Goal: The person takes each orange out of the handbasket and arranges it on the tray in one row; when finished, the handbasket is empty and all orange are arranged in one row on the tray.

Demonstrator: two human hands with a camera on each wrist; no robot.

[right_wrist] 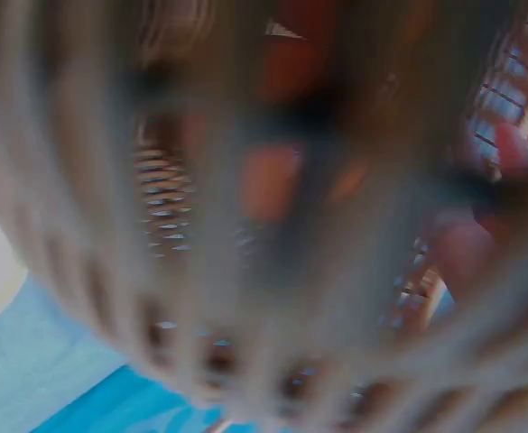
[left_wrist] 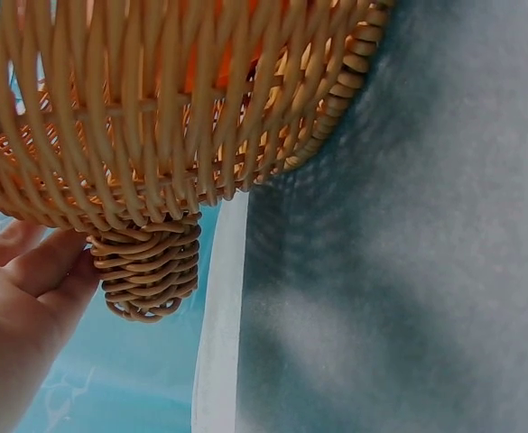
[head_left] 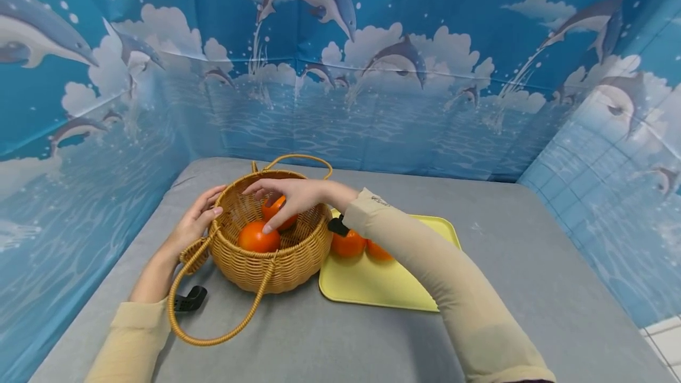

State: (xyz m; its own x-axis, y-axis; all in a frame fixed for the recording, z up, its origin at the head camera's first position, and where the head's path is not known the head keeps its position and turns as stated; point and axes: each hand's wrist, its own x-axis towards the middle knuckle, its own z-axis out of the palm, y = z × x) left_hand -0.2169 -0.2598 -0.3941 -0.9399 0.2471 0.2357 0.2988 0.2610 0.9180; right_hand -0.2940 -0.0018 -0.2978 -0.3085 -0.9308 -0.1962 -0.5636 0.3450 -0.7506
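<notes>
As two round orange fruits (head_left: 256,240) are lying beneath the nearer, wide-spread right hand (head_left: 295,196) | loose-fingered left hand (head_left: 193,224) is touching tan wicker basket (head_left: 297,268)

- There's the left hand (head_left: 194,221), fingers up against the rim of the wicker basket (head_left: 292,268), on its left side
- Over the opening arches the right hand (head_left: 299,194), thumb down at the nearer orange fruit (head_left: 255,240), a second fruit (head_left: 273,208) beneath the palm
- Out right, the yellow tray (head_left: 372,289) sits just beside the basket, two more fruits (head_left: 348,246) showing past the sleeve (head_left: 433,259)
- One handle (head_left: 215,342) loops low out front, dolphin curtain (head_left: 298,111) behind it all
</notes>
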